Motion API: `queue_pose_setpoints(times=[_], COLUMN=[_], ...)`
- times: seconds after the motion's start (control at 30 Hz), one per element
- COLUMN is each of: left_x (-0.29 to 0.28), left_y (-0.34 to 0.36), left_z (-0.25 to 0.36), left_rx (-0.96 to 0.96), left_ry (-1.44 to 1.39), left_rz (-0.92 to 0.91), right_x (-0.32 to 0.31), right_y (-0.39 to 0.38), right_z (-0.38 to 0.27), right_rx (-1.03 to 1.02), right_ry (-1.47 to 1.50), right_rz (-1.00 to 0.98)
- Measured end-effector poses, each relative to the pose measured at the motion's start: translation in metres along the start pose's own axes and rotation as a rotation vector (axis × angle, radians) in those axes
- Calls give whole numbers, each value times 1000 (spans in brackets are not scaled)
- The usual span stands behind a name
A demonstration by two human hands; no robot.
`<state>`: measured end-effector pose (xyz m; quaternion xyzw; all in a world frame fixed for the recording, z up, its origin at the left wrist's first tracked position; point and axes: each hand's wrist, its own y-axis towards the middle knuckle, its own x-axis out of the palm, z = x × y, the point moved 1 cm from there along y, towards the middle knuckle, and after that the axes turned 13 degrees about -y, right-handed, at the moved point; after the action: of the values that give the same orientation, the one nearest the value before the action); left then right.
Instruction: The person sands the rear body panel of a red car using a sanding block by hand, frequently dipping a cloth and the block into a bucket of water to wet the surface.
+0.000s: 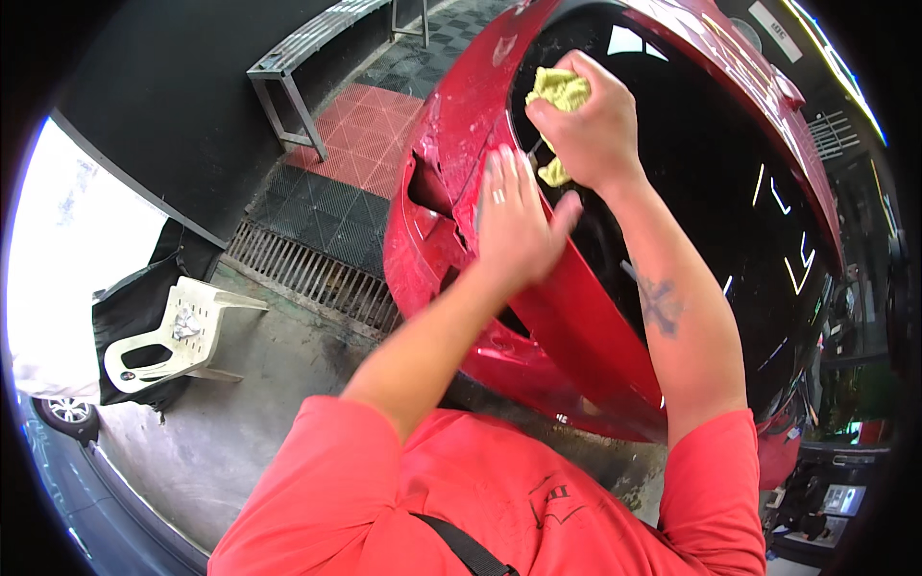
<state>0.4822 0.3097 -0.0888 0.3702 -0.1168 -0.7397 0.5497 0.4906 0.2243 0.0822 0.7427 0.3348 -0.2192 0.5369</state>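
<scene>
A red car [615, 331] fills the space in front of me, with dark, glossy glass [711, 230] on its right part. My right hand [600, 120] is closed around a crumpled yellow cloth [559, 89] above the edge of the glass. One end of the cloth hangs below the fist. My left hand [523, 216] lies with fingers stretched out on the red bodywork, a ring on one finger. Just left of it, a dark opening [429, 184] gapes in the body panel. Whether the left palm presses on the panel cannot be made out.
A metal bench [317, 43] stands by the dark wall at the upper left. A floor grate [307, 274] runs beside black and red floor tiles [360, 134]. On the left is a cream plastic chair [168, 336], and another car [91, 490] shows at the lower left.
</scene>
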Motion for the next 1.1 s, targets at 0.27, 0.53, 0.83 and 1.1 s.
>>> queue_pose_setpoints(times=[0.27,0.53,0.83,1.1], left_x=[-10,-20,-106,-99], left_y=[3,-25,-72,-73], left_z=[-13,-27,-56,-82], left_rx=[82,39,-289,-319], left_ry=[15,-108,-263,-674], left_rz=[-129,-171,-213,-280], right_x=[-3,-19,-93,-196], right_y=[9,-18,-76,-163], right_z=[12,26,48,131], right_rx=[80,113,-10,209], right_ry=[87,202,-499,-673], right_rz=[35,-67,-154,55])
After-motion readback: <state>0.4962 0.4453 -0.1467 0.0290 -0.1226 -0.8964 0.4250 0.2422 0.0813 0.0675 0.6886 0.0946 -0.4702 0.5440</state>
